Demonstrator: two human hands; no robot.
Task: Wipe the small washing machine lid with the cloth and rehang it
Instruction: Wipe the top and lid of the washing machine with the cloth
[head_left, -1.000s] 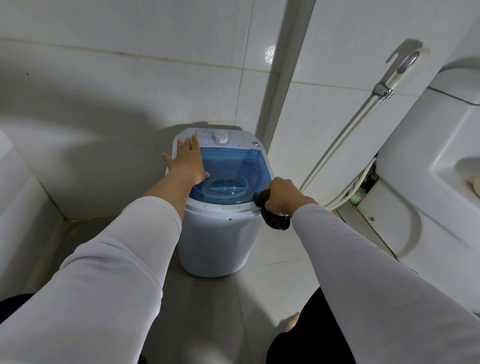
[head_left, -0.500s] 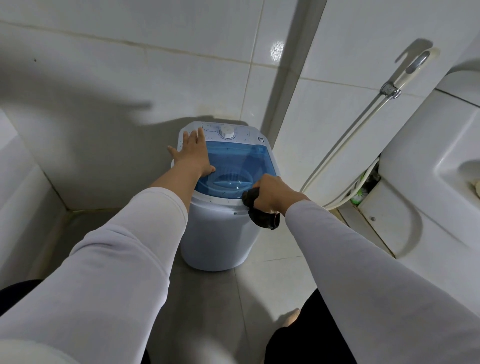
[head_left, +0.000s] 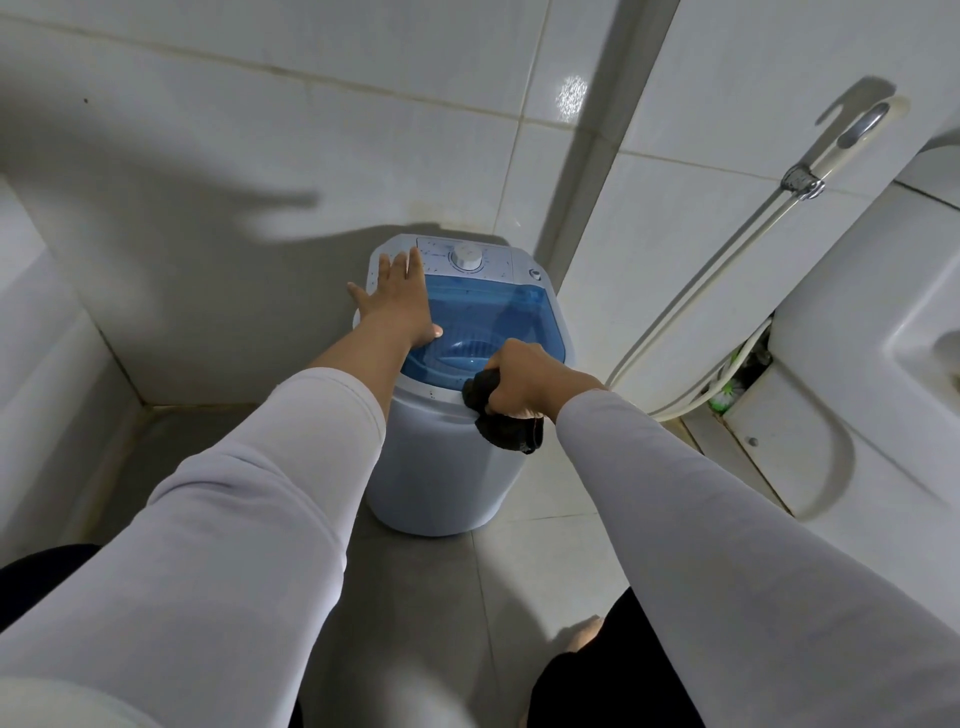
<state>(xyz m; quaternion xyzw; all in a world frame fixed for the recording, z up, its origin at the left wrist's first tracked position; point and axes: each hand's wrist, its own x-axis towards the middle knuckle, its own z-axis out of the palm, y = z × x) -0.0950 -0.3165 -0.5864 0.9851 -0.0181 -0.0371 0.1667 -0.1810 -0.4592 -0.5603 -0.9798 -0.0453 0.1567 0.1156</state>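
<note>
Resting flat with fingers spread, the left hand (head_left: 397, 301) is pressed on the left side of the blue lid (head_left: 493, 317) of the small washing machine (head_left: 441, 467). A dark cloth (head_left: 498, 415) is clenched in the right hand (head_left: 524, 376) at the lid's near right edge, draped over the machine's rim.

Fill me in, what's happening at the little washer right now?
A person is wiping the small washing machine in a tiled bathroom corner. The left hand lies flat on the left side of the blue see-through lid, apparently steadying it. The right hand grips a bunched dark cloth pressed at the lid's near front edge, part of it hanging over the rim. The lid is closed, and the cloth is not yet rehung.
</note>
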